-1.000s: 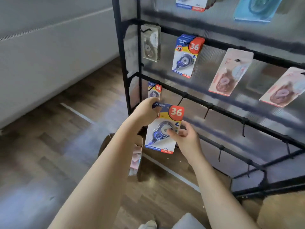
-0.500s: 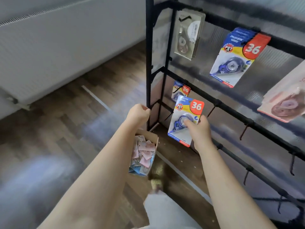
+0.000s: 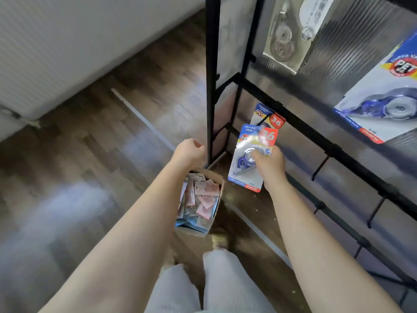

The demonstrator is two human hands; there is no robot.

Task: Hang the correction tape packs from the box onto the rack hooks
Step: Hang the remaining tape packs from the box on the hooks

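Note:
My right hand (image 3: 269,168) grips a blue and white correction tape pack (image 3: 250,145) with a red "36" tab, holding it just below and in front of a matching pack (image 3: 268,116) that hangs from the black rack's (image 3: 316,134) middle bar. My left hand (image 3: 188,152) hovers with its fingers curled and nothing in it, right beside the rack's front post and above the cardboard box (image 3: 217,213). The box stands on the floor and holds several pink and blue packs.
Bare black hooks (image 3: 319,164) stick out along the bars to the right. A grey pack (image 3: 286,32) and a large blue pack (image 3: 383,102) hang on the upper bar. Wooden floor and a white wall lie to the left. My legs and a foot show below.
My left hand let go of the pack and pulled back towards the rack post. My right hand carried the pack up to the hanging blue pack. The view tilted down and closer.

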